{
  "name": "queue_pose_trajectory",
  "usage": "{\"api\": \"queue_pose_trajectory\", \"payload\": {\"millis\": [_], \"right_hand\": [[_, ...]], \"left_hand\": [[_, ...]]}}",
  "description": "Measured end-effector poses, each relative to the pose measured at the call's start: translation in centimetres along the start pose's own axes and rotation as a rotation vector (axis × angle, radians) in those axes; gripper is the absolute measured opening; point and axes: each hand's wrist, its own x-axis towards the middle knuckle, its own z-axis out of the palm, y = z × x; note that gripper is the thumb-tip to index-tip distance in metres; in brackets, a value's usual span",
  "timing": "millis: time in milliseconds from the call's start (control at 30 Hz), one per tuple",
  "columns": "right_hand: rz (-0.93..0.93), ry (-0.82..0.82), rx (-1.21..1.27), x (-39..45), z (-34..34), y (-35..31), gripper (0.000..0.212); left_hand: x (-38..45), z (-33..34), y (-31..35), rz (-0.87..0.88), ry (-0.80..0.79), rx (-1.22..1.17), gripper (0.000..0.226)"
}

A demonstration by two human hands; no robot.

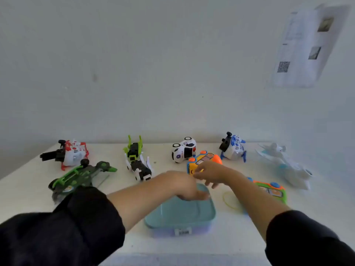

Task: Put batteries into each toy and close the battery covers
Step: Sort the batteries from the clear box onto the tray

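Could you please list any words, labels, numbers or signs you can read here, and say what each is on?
None can be read.
Paper sheet on the wall: lines of print and a QR code, too blurred.
White toy car: blue badge, illegible.
Teal box: small front label, too blurred.

A plain indoor room, perhaps an office or lab. A white bench (pixel 221 244) meets a bare white wall (pixel 153 64). A printed sheet (pixel 305 48) with a QR code hangs there.

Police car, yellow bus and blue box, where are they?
Police car (pixel 183 151), head view, on its white side.
Yellow bus (pixel 197 162), head view, on its yellow side with windows.
Blue box (pixel 180 214), head view, on its lid.
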Motion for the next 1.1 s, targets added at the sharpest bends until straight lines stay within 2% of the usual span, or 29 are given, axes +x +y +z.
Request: {"api": "queue_pose_trajectory", "payload": {"millis": [67,133,233,367,500,667,800,1100], "right_hand": [[0.044,-0.013,0.046,-0.2,1.4,0.7,0.03],[0.075,-0.015,0.075,-0.3,2.9,1.7,0.03],[0.083,0.083,0.199,0.2,3.7,2.4,0.03],[0.038,0.304,0.402,1.6,4.9,3.7,0.026],[0.013,0.312,0.907,1.7,6.3,5.5,0.043],[-0.004,0.469,0.845,2.1,9.0,7.5,0.048],[-0.083,0.506,0.837,1.8,9.2,7.4,0.049],[-0.127,0.505,0.795,1.2,8.8,7.0,0.045]], "left_hand": [[0.2,1.6,1.0,0.03,-0.047,-0.023,0.077],[0.4,3.6,1.7,-0.019,-0.043,-0.065,0.091],[1.0,4.8,2.1,-0.103,-0.124,-0.053,0.106],[2.4,5.5,0.7,-0.09,-0.014,-0.157,0.102],[3.7,6.7,-1.1,-0.063,0.146,-0.276,0.098],[3.8,8.6,-0.9,-0.067,0.486,-0.216,0.097],[4.0,9.6,-0.5,-0.091,0.682,-0.211,0.075],[4.6,9.8,-0.8,-0.024,0.712,-0.054,0.071]]}}
